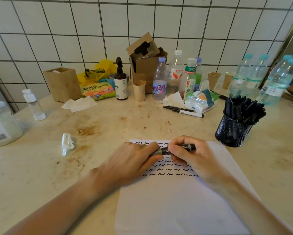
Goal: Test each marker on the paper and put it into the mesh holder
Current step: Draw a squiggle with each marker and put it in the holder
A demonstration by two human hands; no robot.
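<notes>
**Both hands grip one black marker over the scribbled paper**

Head view: both bare forearms come up from the bottom corners of the frame and meet just below centre. The left hand [133, 160] lies knuckles up, fingers curled round the left end of a black marker [173, 150], thumb underneath. The right hand [191, 154] closes over the marker's right part, fingers wrapped across the top, with the barrel's grey-banded end sticking out past the knuckles toward the right. The marker lies nearly level, tilted slightly up to the right, held over the upper part of the paper [184, 206]. Whether its cap is on or off cannot be told, since the hands cover the join.

The paper lies flat on the stained counter [108, 126] in the lower middle of the frame; rows of short black squiggles [169, 173] run across its upper part, partly hidden by the hands, and the lower part is blank.

The mesh holder [232, 133] stands upright at centre right, just beyond the paper's upper right corner, packed with black markers. Two more markers [184, 111] lie on the counter above centre right, beside a tissue packet [200, 102]. A crumpled tissue [66, 143] lies left of the paper
</notes>
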